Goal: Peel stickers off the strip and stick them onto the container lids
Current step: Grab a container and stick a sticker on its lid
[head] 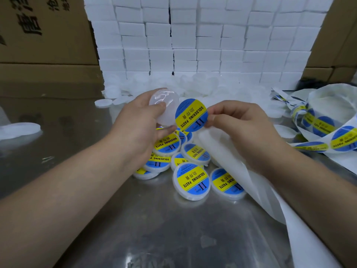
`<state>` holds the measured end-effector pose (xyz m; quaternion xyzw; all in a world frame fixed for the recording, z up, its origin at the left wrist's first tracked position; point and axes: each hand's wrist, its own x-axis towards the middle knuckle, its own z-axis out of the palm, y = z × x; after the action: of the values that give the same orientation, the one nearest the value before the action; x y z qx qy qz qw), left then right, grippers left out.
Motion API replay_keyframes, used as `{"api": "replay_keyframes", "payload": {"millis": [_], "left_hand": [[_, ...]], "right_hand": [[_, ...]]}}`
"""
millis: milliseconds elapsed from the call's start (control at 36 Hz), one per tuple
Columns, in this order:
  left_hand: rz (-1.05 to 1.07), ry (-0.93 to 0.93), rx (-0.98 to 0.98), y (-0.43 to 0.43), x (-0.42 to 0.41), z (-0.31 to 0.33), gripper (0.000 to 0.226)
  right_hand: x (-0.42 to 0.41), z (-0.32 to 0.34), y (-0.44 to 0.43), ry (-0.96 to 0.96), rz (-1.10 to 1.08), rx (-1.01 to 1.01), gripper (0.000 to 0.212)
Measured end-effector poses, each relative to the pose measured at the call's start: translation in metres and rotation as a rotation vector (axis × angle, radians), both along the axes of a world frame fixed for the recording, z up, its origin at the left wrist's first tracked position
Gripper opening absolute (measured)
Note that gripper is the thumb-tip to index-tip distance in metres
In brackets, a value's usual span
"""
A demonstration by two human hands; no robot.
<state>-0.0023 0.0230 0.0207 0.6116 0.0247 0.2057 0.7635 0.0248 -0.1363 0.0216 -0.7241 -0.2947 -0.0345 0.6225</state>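
My left hand holds a bare translucent lid tilted up above the table. My right hand pinches a round blue and yellow "Soldering Paste" sticker by its right edge, just right of the lid and overlapping its edge. The emptied white backing strip runs under my right hand toward the bottom right. Several lids with stickers on them lie piled on the metal table below my hands. The strip with stickers still on it lies coiled at the right.
A heap of bare white lids lies behind my hands, in front of a wall of stacked white boxes. Cardboard cartons stand at the left and right. One loose lid and a white plastic bag lie on the steel table.
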Motion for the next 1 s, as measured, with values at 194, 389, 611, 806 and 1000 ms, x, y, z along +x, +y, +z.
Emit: {"api": "replay_keyframes", "payload": {"millis": [194,389,611,806,1000], "left_hand": [[-0.153,-0.039,-0.144,-0.0055,-0.0063,0.0017,0.036],[-0.237,-0.068,-0.158,-0.0038,-0.0072,0.0006,0.031],[-0.241,-0.127,-0.079,-0.0054,-0.0073,-0.0033,0.02],[-0.231,-0.153,-0.048,-0.0054,-0.0056,-0.0059,0.024],[-0.221,-0.165,-0.031,-0.0059,-0.0049,-0.0067,0.028]], "right_hand": [[-0.0008,-0.0004,0.0001,0.044,0.082,0.016,0.025],[-0.0053,0.0024,0.0011,0.082,0.162,0.021,0.035],[-0.0059,0.0022,0.0017,0.096,0.169,0.004,0.031],[-0.0046,0.0021,0.0018,0.101,0.161,-0.01,0.035],[-0.0046,0.002,0.0014,0.095,0.16,-0.027,0.034]]}}
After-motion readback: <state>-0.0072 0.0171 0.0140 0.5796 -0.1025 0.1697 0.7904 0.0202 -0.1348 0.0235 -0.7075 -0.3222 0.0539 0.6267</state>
